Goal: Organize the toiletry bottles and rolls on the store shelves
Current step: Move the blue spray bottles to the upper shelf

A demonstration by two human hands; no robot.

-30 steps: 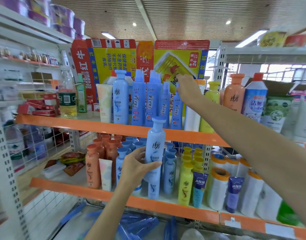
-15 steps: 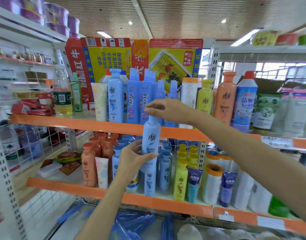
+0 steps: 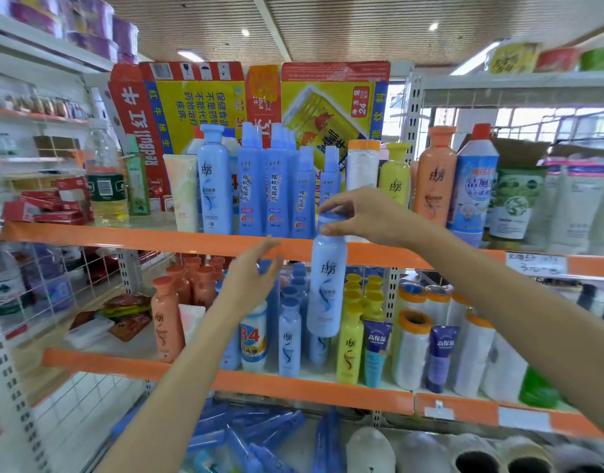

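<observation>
My right hand (image 3: 358, 215) pinches the cap of a tall light-blue bottle (image 3: 326, 288) and holds it in the air in front of the upper shelf's orange edge (image 3: 157, 238). My left hand (image 3: 253, 273) is off the bottle, fingers spread and relaxed, just left of it. More light-blue bottles (image 3: 214, 186) and blue spray bottles (image 3: 249, 192) stand on the upper shelf. On the lower shelf (image 3: 293, 387) stand orange bottles (image 3: 165, 322), small blue bottles (image 3: 288, 336), yellow bottles (image 3: 350, 349) and white rolls (image 3: 413, 349) with orange ends.
A Red Bull carton (image 3: 246, 104) backs the upper shelf. An orange bottle (image 3: 435, 179) and a white cleaner bottle (image 3: 474, 186) stand to the right. A wire rack (image 3: 54, 278) is at left. Blue packets (image 3: 246, 435) and slippers (image 3: 430, 452) lie below.
My right hand came down from the upper shelf and took the bottle by its cap. My left hand let go of the bottle's body and opened.
</observation>
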